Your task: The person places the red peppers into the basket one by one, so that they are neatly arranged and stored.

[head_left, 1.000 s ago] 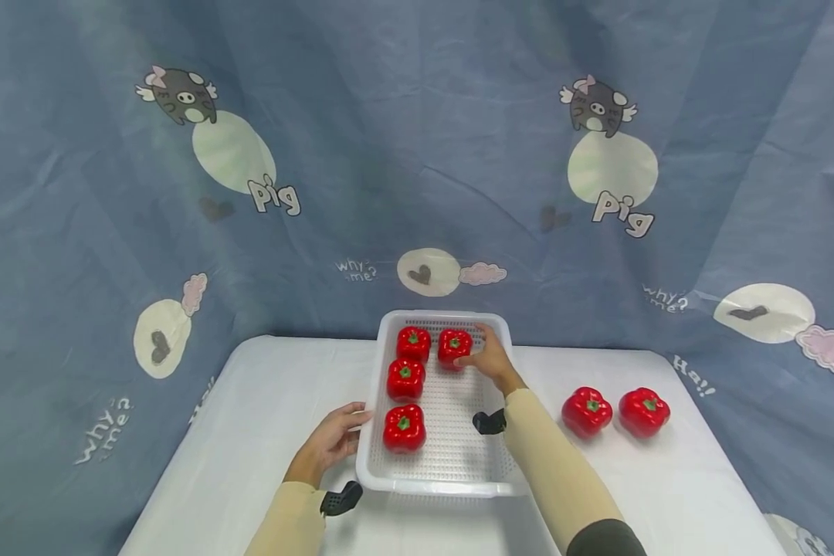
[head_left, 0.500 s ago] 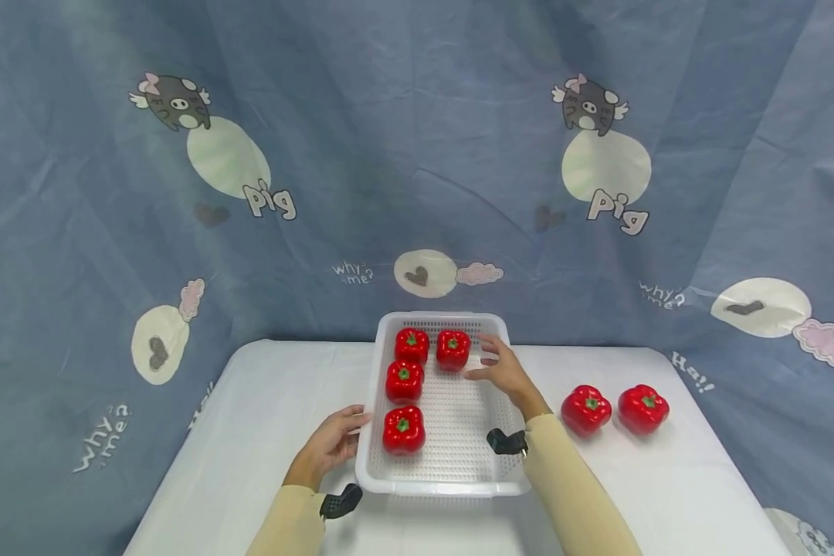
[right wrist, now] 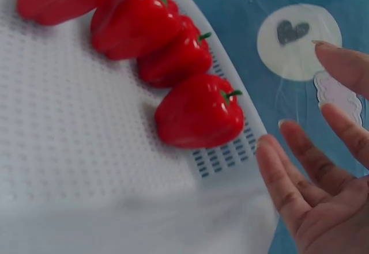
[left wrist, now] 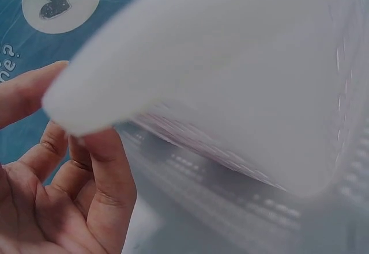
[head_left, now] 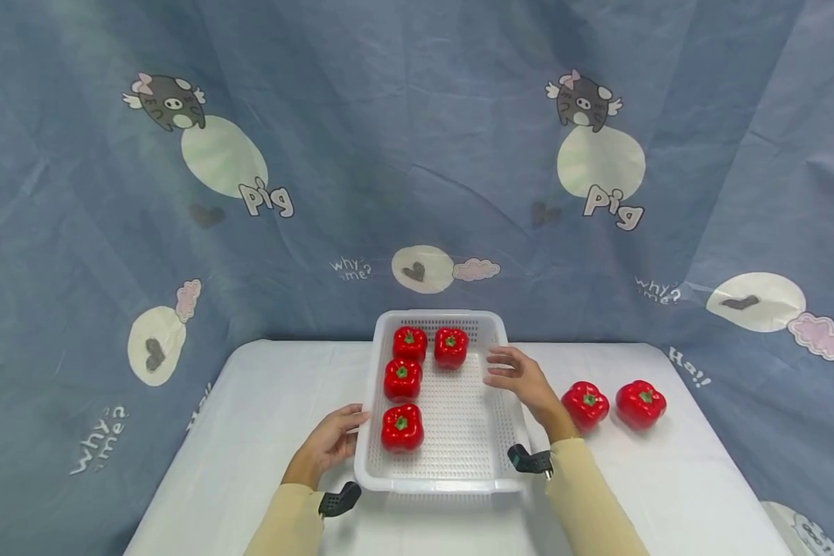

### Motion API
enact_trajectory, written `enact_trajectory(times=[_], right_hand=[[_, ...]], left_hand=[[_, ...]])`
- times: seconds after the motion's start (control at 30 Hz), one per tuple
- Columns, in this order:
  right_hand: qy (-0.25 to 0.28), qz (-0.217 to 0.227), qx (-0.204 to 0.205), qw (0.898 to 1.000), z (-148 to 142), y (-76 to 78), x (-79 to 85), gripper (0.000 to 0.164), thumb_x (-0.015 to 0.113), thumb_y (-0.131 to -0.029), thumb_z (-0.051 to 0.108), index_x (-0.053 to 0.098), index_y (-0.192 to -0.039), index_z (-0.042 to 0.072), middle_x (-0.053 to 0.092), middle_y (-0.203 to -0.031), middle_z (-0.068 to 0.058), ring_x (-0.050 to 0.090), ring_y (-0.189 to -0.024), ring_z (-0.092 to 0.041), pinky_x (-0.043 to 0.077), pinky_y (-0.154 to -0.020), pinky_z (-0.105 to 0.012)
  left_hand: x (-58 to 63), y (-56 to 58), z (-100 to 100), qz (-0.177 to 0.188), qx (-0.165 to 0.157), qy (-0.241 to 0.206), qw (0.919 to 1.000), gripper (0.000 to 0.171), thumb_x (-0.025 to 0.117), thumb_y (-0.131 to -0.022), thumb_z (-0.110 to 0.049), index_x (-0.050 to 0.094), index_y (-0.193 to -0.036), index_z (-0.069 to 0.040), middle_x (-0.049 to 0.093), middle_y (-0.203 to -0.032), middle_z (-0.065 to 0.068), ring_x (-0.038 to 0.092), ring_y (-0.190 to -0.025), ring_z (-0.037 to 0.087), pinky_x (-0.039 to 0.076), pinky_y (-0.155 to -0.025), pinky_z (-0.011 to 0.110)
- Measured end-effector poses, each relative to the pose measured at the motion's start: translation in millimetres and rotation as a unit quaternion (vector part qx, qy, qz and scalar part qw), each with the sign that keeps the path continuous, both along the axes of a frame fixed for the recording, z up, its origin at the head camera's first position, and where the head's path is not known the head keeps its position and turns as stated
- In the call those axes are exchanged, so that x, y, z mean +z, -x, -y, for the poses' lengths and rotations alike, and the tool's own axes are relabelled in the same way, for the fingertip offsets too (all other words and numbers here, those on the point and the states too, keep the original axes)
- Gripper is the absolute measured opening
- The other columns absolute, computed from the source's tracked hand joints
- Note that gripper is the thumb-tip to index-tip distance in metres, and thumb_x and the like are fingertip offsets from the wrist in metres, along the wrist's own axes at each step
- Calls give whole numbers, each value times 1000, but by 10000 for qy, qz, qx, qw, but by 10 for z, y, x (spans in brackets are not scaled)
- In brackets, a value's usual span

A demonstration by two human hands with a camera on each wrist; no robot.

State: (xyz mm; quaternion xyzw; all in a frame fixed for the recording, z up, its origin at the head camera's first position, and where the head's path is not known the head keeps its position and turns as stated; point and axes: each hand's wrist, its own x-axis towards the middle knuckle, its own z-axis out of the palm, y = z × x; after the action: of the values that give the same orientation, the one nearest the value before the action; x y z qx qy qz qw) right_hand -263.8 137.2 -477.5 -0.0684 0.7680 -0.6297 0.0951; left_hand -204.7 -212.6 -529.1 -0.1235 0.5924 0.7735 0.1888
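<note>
A white perforated plastic basket (head_left: 459, 484) stands in the middle of the table. Inside it are several red bell peppers with green stems: three in a column along the left side, and one bell pepper (head_left: 451, 348) at the back beside the farthest of them. My left hand (head_left: 330, 440) holds the basket's left rim, and the left wrist view shows its fingers and thumb on either side of the rim (left wrist: 75, 101). Over the basket's right side, my right hand (head_left: 521, 378) has its fingers spread and nothing in them. It is apart from the nearest bell pepper (right wrist: 199, 113).
Two more bell peppers lie on the white table to the right of the basket, a nearer-in bell pepper (head_left: 585, 405) beside my right forearm and another bell pepper (head_left: 640, 405) farther right. A blue printed curtain (head_left: 333, 154) hangs behind the table (head_left: 250, 409).
My right hand has let go of the back right bell pepper and drawn back to the right, towards the basket's right rim. That pepper stays in the basket. My left hand keeps its place.
</note>
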Motion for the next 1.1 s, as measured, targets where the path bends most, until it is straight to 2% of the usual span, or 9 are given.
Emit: enact_trajectory(times=[0.3,0.57,0.67,0.77,0.93,1.1], right_hand=[[161,14,-179,9997,-202,-153,-77,52,68,-90,14,47,-135,2,53,-133,-21,55,-121,-35,36,-108,-54],[278,107,-530,9982,-392,-262,-99,55,72,-87,18,49,-135,4,54,-132,-19,56,-120,-32,38,-107,-52],[183,114,-732,9971,-474,-303,-107,56,73,-86,17,49,-135,4,55,-132,-18,58,-118,-27,44,-104,-45],[227,66,-929,9954,-552,-357,-115,57,73,-86,15,47,-136,4,55,-133,-19,60,-115,-21,50,-97,-33],[647,-270,-1475,9866,-667,-449,-129,57,71,-87,9,43,-137,4,52,-134,-20,58,-110,-10,51,-88,-15],[595,-664,-2401,9666,-755,-545,-163,56,70,-87,5,45,-137,5,53,-131,-8,51,-114,-9,44,-96,-13]], left_hand=[[-11,7,-1,68,17,39,10000,32,61,-94,-15,53,-122,-1,65,-103,7,68,-93,24,56,-83,43],[-8,13,-11,83,-5,39,10000,31,59,-94,-14,52,-121,-1,65,-104,7,68,-94,24,56,-84,44],[-5,7,-22,107,70,85,9999,32,60,-94,-14,52,-122,-1,65,-107,10,67,-96,26,56,-85,45],[1,-2,-34,132,145,126,9997,36,61,-94,-15,50,-124,0,65,-110,11,67,-98,28,55,-86,46],[17,7,-40,144,174,116,9997,38,62,-94,-16,50,-126,0,65,-110,10,67,-98,27,54,-86,47],[15,11,-38,136,160,42,9998,35,62,-94,-15,51,-124,-1,65,-108,9,67,-97,27,55,-86,46]])
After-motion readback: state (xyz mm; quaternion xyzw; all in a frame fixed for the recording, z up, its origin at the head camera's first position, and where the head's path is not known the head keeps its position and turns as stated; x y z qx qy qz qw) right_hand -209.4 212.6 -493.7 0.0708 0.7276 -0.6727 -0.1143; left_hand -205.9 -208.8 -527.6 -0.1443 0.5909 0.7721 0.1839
